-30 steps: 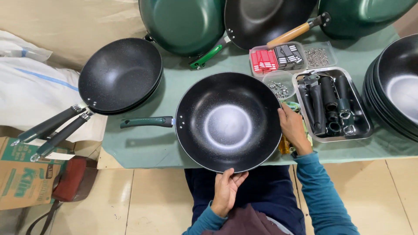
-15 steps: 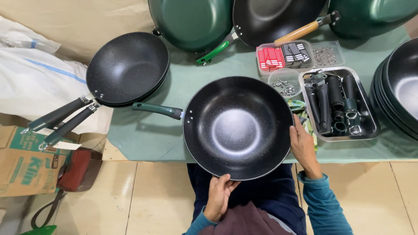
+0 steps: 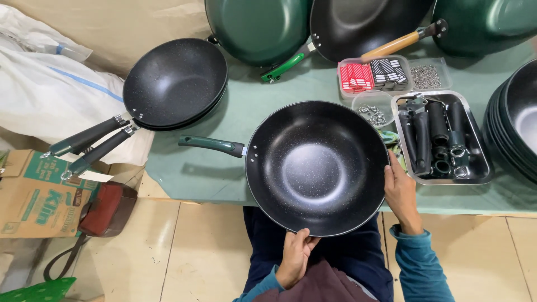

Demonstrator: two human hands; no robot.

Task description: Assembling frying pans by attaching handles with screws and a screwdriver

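Both hands, left (image 3: 295, 258) and right (image 3: 401, 193), clasp the wok (image 3: 317, 166) rim, fingers curled. Right of it, a tray (image 3: 480, 170) holds black handles; a bowl (image 3: 375, 113) holds screws.

On the green table cover (image 3: 224, 168) two stacked black woks (image 3: 174, 83) lie at the left, their dark handles pointing over the edge. A metal tray (image 3: 481, 173) at the right holds black handles and ring parts. Beside it stand a small bowl of screws (image 3: 373, 113) and a clear box (image 3: 373, 75) with red and black pieces. On the floor there are a cardboard box (image 3: 33, 201) and what seems a red bag (image 3: 106, 210).
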